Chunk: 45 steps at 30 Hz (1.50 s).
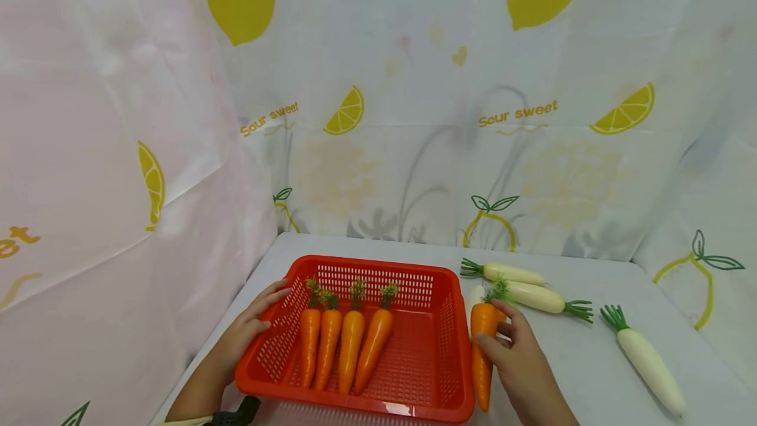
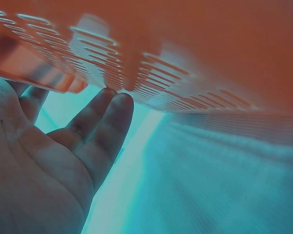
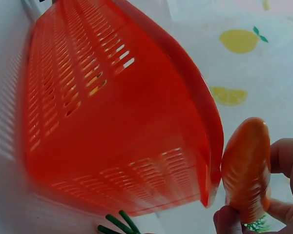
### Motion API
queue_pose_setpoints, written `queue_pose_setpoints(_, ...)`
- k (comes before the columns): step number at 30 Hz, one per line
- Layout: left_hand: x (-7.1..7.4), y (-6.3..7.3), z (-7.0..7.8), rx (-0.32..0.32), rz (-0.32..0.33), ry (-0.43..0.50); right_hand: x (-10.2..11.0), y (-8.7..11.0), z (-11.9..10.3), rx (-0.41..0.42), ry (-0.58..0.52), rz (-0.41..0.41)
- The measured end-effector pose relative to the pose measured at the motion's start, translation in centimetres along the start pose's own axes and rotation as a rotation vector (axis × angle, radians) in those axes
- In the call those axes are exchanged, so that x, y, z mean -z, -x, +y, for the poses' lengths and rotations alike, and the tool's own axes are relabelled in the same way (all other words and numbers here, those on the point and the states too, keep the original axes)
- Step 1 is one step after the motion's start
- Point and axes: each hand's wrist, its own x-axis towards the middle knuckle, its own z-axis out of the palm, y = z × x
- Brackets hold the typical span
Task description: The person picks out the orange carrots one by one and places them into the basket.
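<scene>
A red plastic basket (image 1: 412, 354) with slotted walls stands on the table, several orange carrots (image 1: 352, 347) with green tops lying side by side in its left half. At its left rim is my left hand (image 1: 241, 331), fingers nearly straight, fingertips right at the wall; the left wrist view shows this hand (image 2: 53, 151) close beside the slotted side. Just outside the right rim, my right hand (image 1: 520, 357) pinches another carrot (image 1: 483, 347), tip pointing toward me. In the right wrist view this carrot (image 3: 246, 168) is held between thumb and fingers, overlapping the rim's edge.
White radishes with green stems lie right of the basket: one at the back (image 1: 513, 273), one in front of it (image 1: 535, 296), another farther right (image 1: 650, 370). A further pale one (image 1: 476, 294) is partly hidden behind the held carrot. Lemon-printed cloth (image 1: 408, 169) hangs around the table.
</scene>
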Motion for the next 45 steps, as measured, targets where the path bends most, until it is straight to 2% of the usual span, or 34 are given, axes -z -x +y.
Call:
queue_pose_setpoints(18,0.3,0.2,-0.5,-0.045,-0.032,-0.017,-1.6,0.5,-1.8,0.119,-0.074,-0.018)
queue_pose_setpoints(24,0.5,0.1,-0.7,-0.089,-0.056,-0.002,-2.3,0.8,-2.2,0.145,-0.090,-0.037)
queue_pose_setpoints(28,0.5,-0.1,-0.8,-0.112,-0.073,0.000,-2.7,0.8,-2.4,0.141,-0.097,-0.050)
queue_pose_setpoints(33,0.7,-0.2,-0.7,-0.106,-0.073,-0.014,-3.4,0.6,-2.6,0.108,-0.106,-0.053)
queue_pose_setpoints(45,0.7,-0.1,-0.7,-0.113,-0.081,-0.011,-5.2,-0.3,-2.9,0.135,-0.055,-0.045)
